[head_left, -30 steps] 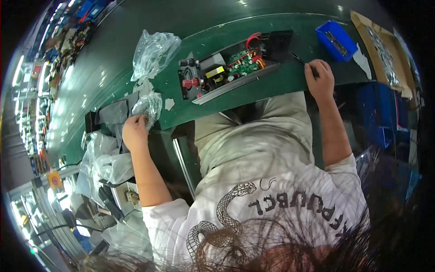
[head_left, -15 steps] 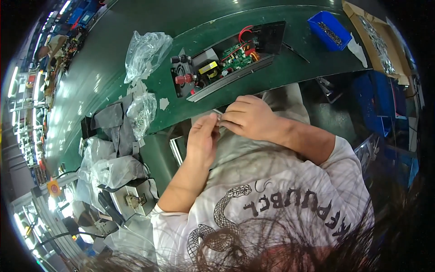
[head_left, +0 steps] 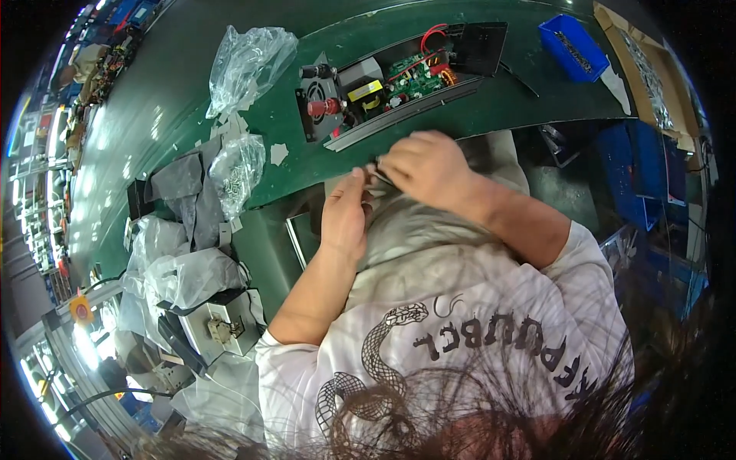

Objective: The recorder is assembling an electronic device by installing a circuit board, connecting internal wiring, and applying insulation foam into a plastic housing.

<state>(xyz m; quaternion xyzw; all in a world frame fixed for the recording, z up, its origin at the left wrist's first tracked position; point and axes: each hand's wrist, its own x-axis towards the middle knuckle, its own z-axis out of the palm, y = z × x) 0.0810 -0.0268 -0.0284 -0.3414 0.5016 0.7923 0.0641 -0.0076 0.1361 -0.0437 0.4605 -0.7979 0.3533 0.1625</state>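
Both my hands meet over my lap at the near edge of the green table. My left hand pinches a small pale piece with its fingertips. My right hand is curled over the other end of that piece and hides most of it. Just beyond my hands, on the table, lies an open black electronics case with a fan, a green circuit board and red wires.
Crumpled clear plastic bags and a bag of small parts lie left of the case. A blue bin and a cardboard box sit at the far right. A grey metal box with more plastic bags stands at my lower left.
My right hand has come back from the table near the blue bin. My left hand has left the bag of parts. Both have met in front of my body.
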